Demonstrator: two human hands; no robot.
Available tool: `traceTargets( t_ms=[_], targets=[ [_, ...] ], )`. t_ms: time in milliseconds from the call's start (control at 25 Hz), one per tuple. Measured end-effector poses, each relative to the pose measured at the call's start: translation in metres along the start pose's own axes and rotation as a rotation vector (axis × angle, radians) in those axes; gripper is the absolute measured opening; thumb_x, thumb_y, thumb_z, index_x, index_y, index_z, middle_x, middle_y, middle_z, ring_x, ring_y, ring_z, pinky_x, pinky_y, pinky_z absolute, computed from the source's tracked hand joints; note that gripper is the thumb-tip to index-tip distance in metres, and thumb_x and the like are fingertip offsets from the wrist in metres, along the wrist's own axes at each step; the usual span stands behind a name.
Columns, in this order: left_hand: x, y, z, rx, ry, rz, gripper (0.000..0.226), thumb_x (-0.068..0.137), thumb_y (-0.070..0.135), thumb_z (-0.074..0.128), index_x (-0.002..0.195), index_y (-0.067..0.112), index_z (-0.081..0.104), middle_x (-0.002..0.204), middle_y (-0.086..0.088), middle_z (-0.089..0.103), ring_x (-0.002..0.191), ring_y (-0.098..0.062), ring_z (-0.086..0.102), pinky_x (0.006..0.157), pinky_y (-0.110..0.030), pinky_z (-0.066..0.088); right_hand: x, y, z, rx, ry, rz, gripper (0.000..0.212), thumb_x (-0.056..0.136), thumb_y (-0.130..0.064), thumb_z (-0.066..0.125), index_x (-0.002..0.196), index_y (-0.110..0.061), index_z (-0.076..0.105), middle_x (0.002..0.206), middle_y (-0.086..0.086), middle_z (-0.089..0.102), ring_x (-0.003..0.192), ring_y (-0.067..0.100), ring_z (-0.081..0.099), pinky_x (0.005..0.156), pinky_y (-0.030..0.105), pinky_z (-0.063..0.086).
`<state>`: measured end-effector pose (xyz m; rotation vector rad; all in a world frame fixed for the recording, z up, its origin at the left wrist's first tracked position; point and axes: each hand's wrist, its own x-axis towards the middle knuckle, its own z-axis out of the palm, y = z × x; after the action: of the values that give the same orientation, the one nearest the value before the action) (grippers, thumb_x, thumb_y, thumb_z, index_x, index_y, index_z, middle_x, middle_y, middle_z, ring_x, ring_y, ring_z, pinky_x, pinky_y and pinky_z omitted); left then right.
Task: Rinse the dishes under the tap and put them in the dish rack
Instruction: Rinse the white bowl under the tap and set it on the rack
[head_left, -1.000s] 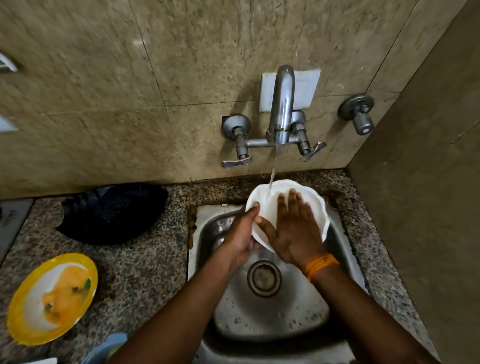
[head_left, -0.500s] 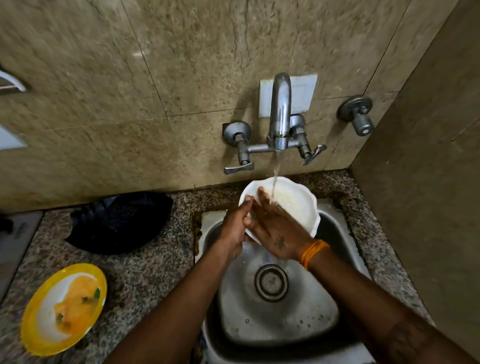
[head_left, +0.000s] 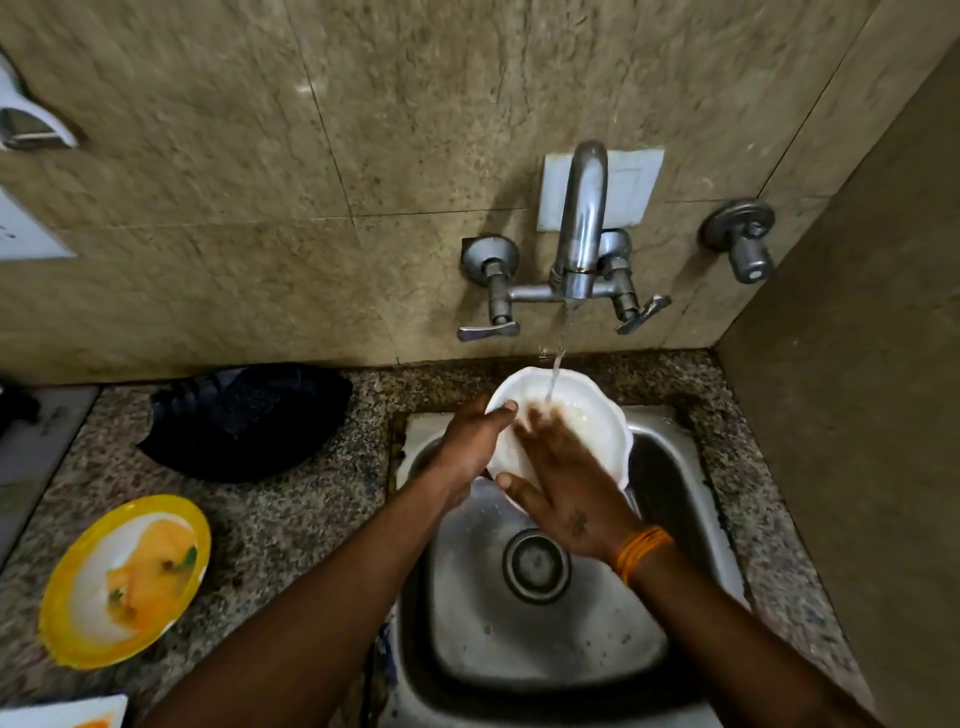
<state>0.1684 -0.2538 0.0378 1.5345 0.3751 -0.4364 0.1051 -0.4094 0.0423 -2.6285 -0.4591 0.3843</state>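
Observation:
A white scalloped plate (head_left: 592, 415) is tilted over the back of the steel sink (head_left: 670, 525), under the running tap (head_left: 581, 228). Water falls onto the plate's upper middle. My left hand (head_left: 467, 447) grips the plate's left rim, thumb on the front. My right hand (head_left: 566, 483) lies flat on the plate's face with straight, blurred fingers under the stream. An orange thread band circles that wrist. No dish rack shows.
A yellow-rimmed plate (head_left: 124, 577) with orange food remains lies on the granite counter at the left. A dark cloth (head_left: 244, 421) sits behind it against the wall. A white dish corner (head_left: 62, 714) shows at the bottom left. A second wall valve (head_left: 743, 239) projects right of the tap.
My right hand has slid over the plate's face, from its middle toward the left and lower part. The plate stays under the stream. The view has shifted a little.

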Motion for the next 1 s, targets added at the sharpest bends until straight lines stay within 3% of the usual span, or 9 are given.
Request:
traceTargets(
  t_ms=[80,240,400,560,680,760,840,880,1000],
  targets=[
    [0.004,0.003,-0.006,0.017,0.053,0.029,0.019,0.098,0.023,0.062,0.111,0.019,0.075,0.104,-0.009,0.079,0.094,-0.027,0.076,0.084,-0.041,0.062,-0.022,-0.002,0.01,0.09,-0.057,-0.133,0.074,0.102,-0.066,0.031,0.163,-0.026,0.02,0.17,-0.006,0.013,0.157,0.009,0.006,0.129,0.037,0.011],
    [0.008,0.003,-0.016,0.009,0.172,0.022,0.01,0.096,0.018,0.064,0.103,0.021,0.072,0.084,0.007,0.076,0.071,-0.013,0.073,0.055,-0.024,0.055,-0.045,0.021,0.004,-0.386,0.154,-0.121,0.082,0.1,-0.067,0.033,0.155,-0.008,0.039,0.161,0.014,0.038,0.149,0.03,0.038,0.125,0.046,0.02],
    [0.0,0.001,0.016,0.044,0.295,0.159,0.023,0.093,0.017,0.06,0.112,0.025,0.069,0.107,-0.002,0.074,0.097,-0.026,0.069,0.085,-0.037,0.057,-0.013,-0.005,0.001,-0.415,0.069,0.261,0.082,0.104,-0.046,0.04,0.16,0.004,0.008,0.167,0.03,0.006,0.157,0.041,0.006,0.129,0.048,0.005],
    [-0.013,-0.011,0.026,0.044,0.473,0.199,0.034,0.095,0.016,0.056,0.127,0.022,0.067,0.121,-0.005,0.072,0.109,-0.029,0.067,0.097,-0.043,0.055,-0.013,-0.04,0.031,0.124,0.172,0.032,0.068,0.1,-0.029,0.054,0.16,-0.014,0.028,0.166,0.008,0.03,0.154,0.022,0.027,0.126,0.035,0.023],
    [-0.009,-0.004,-0.002,0.05,0.447,0.214,0.032,0.092,0.012,0.057,0.118,0.025,0.07,0.111,-0.005,0.075,0.102,-0.029,0.069,0.092,-0.043,0.058,-0.029,0.002,0.028,-0.314,0.267,-0.144,0.072,0.094,-0.032,0.063,0.157,-0.011,0.036,0.162,0.012,0.038,0.151,0.029,0.033,0.126,0.046,0.022],
    [-0.012,0.006,-0.02,0.071,0.348,0.216,0.03,0.086,0.009,0.057,0.1,0.032,0.071,0.097,0.003,0.075,0.093,-0.026,0.07,0.084,-0.04,0.058,-0.034,0.034,0.014,-0.451,0.323,-0.062,0.077,0.097,-0.047,0.056,0.16,-0.014,0.028,0.167,0.013,0.026,0.156,0.032,0.015,0.127,0.051,0.014],
    [-0.01,0.012,-0.033,0.123,0.251,0.183,0.033,0.086,0.006,0.059,0.094,0.036,0.071,0.093,0.006,0.076,0.09,-0.023,0.071,0.08,-0.037,0.057,-0.032,0.045,-0.001,-0.11,0.432,0.048,0.08,0.099,-0.059,0.051,0.163,-0.023,0.018,0.171,0.005,0.015,0.158,0.022,0.01,0.128,0.039,0.014],
    [-0.007,0.012,-0.037,0.162,0.198,0.166,0.033,0.087,0.005,0.062,0.094,0.035,0.072,0.092,0.007,0.077,0.088,-0.023,0.072,0.079,-0.035,0.057,-0.028,0.045,-0.009,0.191,0.451,0.165,0.082,0.097,-0.06,0.055,0.163,-0.027,0.018,0.17,0.002,0.02,0.155,0.014,0.022,0.125,0.034,0.025],
    [-0.003,0.013,-0.037,0.286,-0.049,0.114,0.025,0.091,0.01,0.067,0.11,0.026,0.074,0.089,0.008,0.079,0.088,-0.023,0.075,0.076,-0.036,0.06,-0.012,0.039,-0.035,1.101,0.212,0.552,0.048,0.097,-0.04,0.065,0.141,-0.021,0.058,0.126,0.007,0.073,0.102,0.015,0.075,0.088,0.051,0.062]
  ],
)
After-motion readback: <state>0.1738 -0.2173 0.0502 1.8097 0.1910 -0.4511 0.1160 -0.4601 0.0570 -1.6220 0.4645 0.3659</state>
